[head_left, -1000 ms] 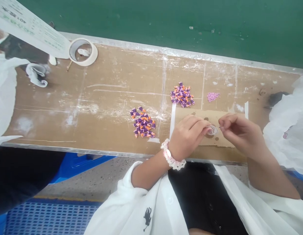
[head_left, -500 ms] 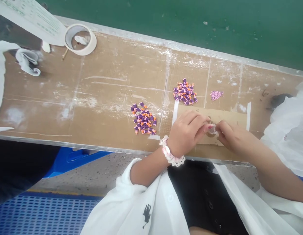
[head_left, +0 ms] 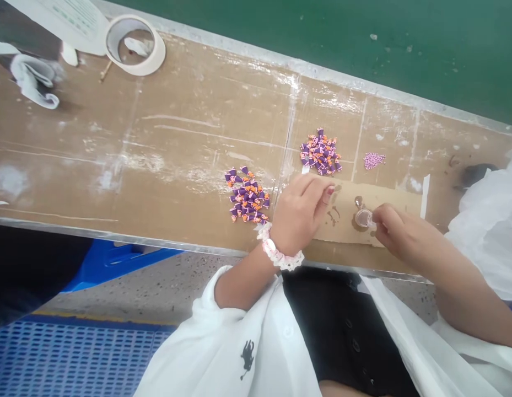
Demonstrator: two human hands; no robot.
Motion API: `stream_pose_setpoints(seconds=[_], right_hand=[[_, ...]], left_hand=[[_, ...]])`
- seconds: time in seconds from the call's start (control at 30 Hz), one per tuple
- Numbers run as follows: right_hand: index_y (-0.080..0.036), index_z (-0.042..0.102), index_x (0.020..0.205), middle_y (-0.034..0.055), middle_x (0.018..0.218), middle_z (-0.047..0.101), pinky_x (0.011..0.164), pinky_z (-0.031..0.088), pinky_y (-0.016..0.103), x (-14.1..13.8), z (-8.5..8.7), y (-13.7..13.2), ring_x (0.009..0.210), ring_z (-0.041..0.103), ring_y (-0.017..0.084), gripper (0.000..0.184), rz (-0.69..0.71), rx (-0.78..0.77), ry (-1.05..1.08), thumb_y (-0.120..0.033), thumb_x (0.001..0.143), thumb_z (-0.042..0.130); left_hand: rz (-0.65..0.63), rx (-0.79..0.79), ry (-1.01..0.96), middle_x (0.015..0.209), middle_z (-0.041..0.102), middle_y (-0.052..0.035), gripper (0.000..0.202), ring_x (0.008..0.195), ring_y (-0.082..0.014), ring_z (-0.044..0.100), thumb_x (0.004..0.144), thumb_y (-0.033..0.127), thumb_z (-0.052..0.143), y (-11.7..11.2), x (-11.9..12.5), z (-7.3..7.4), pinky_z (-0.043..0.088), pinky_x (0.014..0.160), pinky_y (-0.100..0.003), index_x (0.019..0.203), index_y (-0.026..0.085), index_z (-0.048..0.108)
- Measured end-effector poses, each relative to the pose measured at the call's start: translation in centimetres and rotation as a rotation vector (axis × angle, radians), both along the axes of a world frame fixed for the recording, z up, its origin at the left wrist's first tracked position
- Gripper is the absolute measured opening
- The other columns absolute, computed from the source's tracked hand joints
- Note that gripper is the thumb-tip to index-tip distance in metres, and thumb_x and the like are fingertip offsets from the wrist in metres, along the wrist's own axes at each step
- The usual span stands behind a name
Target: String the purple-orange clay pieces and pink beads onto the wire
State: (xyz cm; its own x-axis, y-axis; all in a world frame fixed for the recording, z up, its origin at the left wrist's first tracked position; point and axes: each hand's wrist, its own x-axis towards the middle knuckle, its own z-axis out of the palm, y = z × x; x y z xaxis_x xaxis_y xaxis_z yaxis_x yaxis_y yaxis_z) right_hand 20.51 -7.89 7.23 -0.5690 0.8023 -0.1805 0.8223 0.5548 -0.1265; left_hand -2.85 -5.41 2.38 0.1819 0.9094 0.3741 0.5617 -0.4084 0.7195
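Observation:
My right hand (head_left: 404,231) pinches the edge of a small clear round piece (head_left: 363,218), which is over a sheet of brown cardboard (head_left: 398,196); its exact kind is too small to tell. A wet-looking spot shows just beyond it. My left hand (head_left: 299,209), with a lacy band at its wrist, is over the left end of the cardboard. Its thumb and fingertips are closed together, and anything between them is hidden. Just beyond it lies a pile of tiny purple and orange figures (head_left: 321,153). A second pile of such figures (head_left: 248,196) lies to its left.
Small pink beads (head_left: 373,160) lie beyond the cardboard. A roll of white tape (head_left: 156,58) and crumpled white scraps (head_left: 26,77) are at the far left. White bag-like material (head_left: 487,231) stands at the right edge. A blue stool (head_left: 119,262) is below the table.
My left hand has moved left, away from the clear piece and my right hand. My right hand still grips the piece. The view has shifted slightly.

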Motion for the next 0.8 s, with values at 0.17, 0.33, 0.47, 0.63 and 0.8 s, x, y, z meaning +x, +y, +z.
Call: stream_pose_setpoints(seconds=[0.17,0.33,0.47,0.63,0.8], right_hand=[[-0.024,0.040,0.085,0.0031,0.090,0.061,0.061,0.044,0.024,0.8,1.5,-0.8,0.070,0.060,0.013,0.010,-0.072,-0.016,0.173,-0.018,0.091,0.046],[-0.027,0.043,0.085,0.0059,0.098,0.064,0.061,0.048,0.029,1.2,0.7,-1.9,0.080,0.067,0.020,0.011,-0.098,-0.038,0.229,-0.019,0.090,0.048],[-0.029,0.043,0.076,0.0055,0.098,0.065,0.059,0.049,0.036,1.2,0.0,-2.0,0.072,0.067,0.024,0.016,-0.230,-0.035,0.280,-0.019,0.088,0.046],[-0.030,0.045,0.076,0.0045,0.095,0.065,0.056,0.049,0.036,0.9,0.0,-1.9,0.068,0.066,0.022,0.015,-0.241,-0.038,0.357,-0.020,0.087,0.049],[-0.027,0.048,0.065,0.0047,0.092,0.068,0.057,0.049,0.030,0.9,-0.3,-2.2,0.076,0.067,0.018,0.022,-0.281,0.031,0.358,-0.026,0.084,0.059]], left_hand=[[0.233,-0.197,0.447,0.093,0.064,-0.0099,0.018,0.091,-0.0236,0.057,0.095,0.022,0.044,0.2,-3.3,-0.2,0.046,0.081,-0.037,0.093,0.017,0.062],[0.391,-0.270,0.645,0.092,0.062,-0.0095,0.009,0.091,-0.0257,0.057,0.089,0.020,0.054,-0.9,-7.2,-0.5,0.047,0.074,-0.036,0.090,0.018,0.063],[0.385,-0.268,0.696,0.087,0.062,-0.0083,0.005,0.085,-0.0253,0.056,0.086,0.020,0.060,-1.6,-8.5,-0.6,0.046,0.070,-0.035,0.090,0.019,0.063],[0.274,-0.284,0.726,0.087,0.062,-0.0087,0.006,0.087,-0.0245,0.056,0.087,0.022,0.060,-2.1,-7.5,-0.4,0.047,0.070,-0.034,0.083,0.018,0.061],[0.255,-0.304,0.756,0.077,0.063,-0.0072,0.015,0.080,-0.0241,0.056,0.084,0.028,0.066,-2.4,-6.5,-0.9,0.044,0.061,-0.032,0.075,0.019,0.059]])
